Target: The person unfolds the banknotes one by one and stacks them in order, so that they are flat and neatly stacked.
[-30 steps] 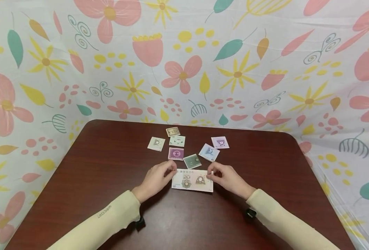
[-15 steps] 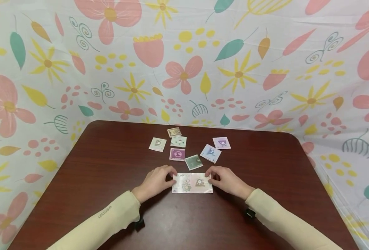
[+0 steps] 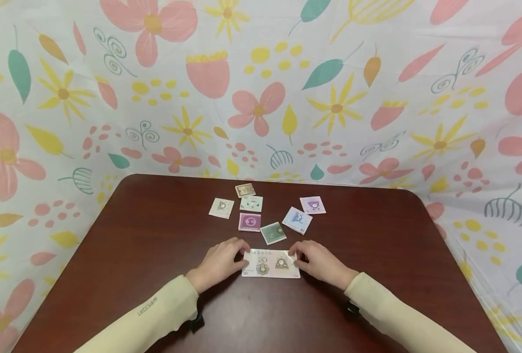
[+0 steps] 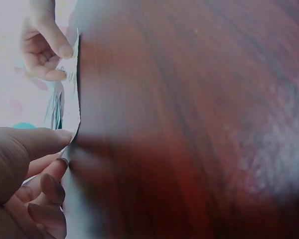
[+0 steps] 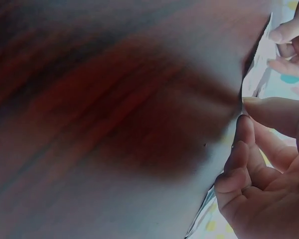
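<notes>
A pale banknote (image 3: pixel 272 264) printed with "20" is spread lengthwise between my two hands near the middle of the table. My left hand (image 3: pixel 219 264) pinches its left end, and in the left wrist view the thumb (image 4: pixel 50 142) presses one face with fingers curled behind. At the opposite end, my right hand (image 3: pixel 323 264) pinches the note between thumb and fingers. The right wrist view shows that note (image 5: pixel 259 64) nearly edge-on. Whether its lower edge touches the table cannot be told.
Several smaller folded notes lie beyond the hands: dark green (image 3: pixel 273 233), purple (image 3: pixel 249 222), blue (image 3: pixel 298 220), lilac (image 3: pixel 313 205), mint (image 3: pixel 251 203), cream (image 3: pixel 221 208) and tan (image 3: pixel 245 190). A flowered cloth (image 3: pixel 261 108) hangs behind the dark wooden table (image 3: pixel 155 235).
The banknote has come slightly nearer and now sits level instead of slanting down to the right. Both hands moved with it, with thumb and forefinger spread wider. The other notes stayed put.
</notes>
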Available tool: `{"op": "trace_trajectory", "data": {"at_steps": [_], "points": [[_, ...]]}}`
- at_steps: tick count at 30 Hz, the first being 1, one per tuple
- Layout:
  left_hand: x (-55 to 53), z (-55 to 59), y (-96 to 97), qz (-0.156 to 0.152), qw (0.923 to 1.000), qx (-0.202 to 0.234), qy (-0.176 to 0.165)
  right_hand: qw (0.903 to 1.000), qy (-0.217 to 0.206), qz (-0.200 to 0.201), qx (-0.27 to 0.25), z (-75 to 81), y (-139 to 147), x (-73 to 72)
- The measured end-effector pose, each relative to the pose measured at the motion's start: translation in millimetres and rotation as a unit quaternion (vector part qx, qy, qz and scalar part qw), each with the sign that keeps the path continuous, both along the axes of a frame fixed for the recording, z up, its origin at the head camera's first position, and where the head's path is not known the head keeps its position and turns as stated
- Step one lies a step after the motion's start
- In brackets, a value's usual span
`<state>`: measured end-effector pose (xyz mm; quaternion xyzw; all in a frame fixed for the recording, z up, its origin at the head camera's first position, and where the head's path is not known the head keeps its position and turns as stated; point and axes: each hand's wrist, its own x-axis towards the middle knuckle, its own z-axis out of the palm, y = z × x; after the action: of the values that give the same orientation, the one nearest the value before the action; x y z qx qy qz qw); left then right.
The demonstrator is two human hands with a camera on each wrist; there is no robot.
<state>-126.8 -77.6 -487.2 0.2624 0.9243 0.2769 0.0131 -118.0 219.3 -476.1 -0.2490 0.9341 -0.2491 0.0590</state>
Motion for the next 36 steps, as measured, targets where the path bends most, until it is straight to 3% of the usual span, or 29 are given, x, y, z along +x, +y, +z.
{"op": "trace_trajectory", "data": {"at_steps": [10,15,20,23,27,32,36], "points": [[-1.9,2.0,-3.3,-0.018,0.9992,-0.022,0.027,0.9992,-0.005,-0.017,0.037,4.5,0.3,2.3],[-1.8,1.4,-5.0,-0.026,0.9988,-0.035,0.023,0.9997,-0.014,0.008,0.02,7.3,4.2,-1.2],[-1.3,0.1,-5.6,-0.026,0.9987,-0.038,0.022,0.9998,0.01,0.01,-0.014,8.5,12.1,-13.3],[-0.9,0.6,-6.2,-0.025,0.9986,-0.039,0.024,0.999,0.033,-0.021,-0.023,7.1,18.4,-25.7],[-1.0,2.0,-6.5,-0.026,0.9985,-0.043,0.024,0.9955,0.059,-0.074,0.002,4.2,27.6,-46.0],[-1.0,3.3,-6.0,-0.026,0.9984,-0.045,0.023,0.9872,0.048,-0.148,0.033,2.5,35.4,-66.1],[-0.1,1.8,-5.7,-0.028,0.9983,-0.046,0.021,0.9818,0.032,-0.182,0.043,0.6,38.1,-73.4]]}}
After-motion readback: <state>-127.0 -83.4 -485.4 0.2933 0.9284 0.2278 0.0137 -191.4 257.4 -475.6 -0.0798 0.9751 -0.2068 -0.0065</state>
